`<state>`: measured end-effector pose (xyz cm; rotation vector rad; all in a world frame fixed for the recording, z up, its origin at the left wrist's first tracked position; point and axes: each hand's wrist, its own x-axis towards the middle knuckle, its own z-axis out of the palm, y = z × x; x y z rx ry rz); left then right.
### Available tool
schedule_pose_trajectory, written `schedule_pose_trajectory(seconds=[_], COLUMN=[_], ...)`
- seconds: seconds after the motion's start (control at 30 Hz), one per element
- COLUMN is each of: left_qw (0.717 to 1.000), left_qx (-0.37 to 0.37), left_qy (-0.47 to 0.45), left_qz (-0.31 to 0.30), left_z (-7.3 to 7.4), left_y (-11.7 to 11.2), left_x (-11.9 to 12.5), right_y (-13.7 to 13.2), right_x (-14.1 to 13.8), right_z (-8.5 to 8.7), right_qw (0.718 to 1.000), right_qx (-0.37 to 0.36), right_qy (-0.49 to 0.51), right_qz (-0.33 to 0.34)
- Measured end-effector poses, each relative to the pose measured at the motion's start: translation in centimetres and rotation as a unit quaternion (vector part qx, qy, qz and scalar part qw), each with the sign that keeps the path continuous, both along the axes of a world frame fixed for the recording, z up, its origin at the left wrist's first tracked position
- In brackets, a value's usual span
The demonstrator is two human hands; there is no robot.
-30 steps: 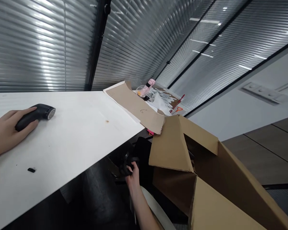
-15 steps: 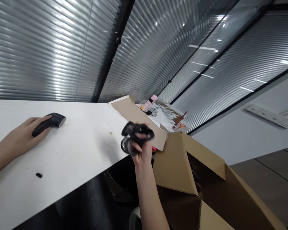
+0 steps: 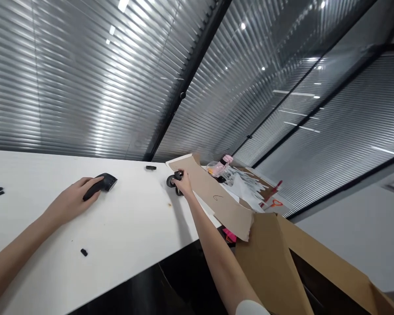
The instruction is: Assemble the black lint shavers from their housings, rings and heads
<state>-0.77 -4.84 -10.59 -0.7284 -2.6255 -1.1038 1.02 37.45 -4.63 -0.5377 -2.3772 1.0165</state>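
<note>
The right hand [image 3: 184, 183] is curled closed around a black caster [image 3: 172, 181], which sits on the white tabletop [image 3: 128, 223] just beside the end of a brown cardboard sheet [image 3: 213, 192]. Well left of that sheet, the left hand [image 3: 70, 201] wraps a black handheld device [image 3: 100, 186], its long axis lying across the tabletop, head toward the caster.
</note>
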Motion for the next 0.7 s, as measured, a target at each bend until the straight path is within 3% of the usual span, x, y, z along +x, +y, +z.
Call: schedule_pose_trajectory(seconds=[0.33,0.7], left_qw=[1.0,0.999], left_qx=[0.001,0.045], left_qy=[0.002,-0.003], left_qz=[-0.006,-0.01], left_z=[-0.6,-0.1], left_y=[0.1,0.4], left_x=[-0.3,0.3], right_y=[2.7,1.2], right_x=[-0.3,4.2], right_z=[1.4,-0.1], right_qw=[0.963,0.942], right_qx=[0.097,0.24], right_qy=[-0.217,-0.146], right_qz=[0.128,0.184])
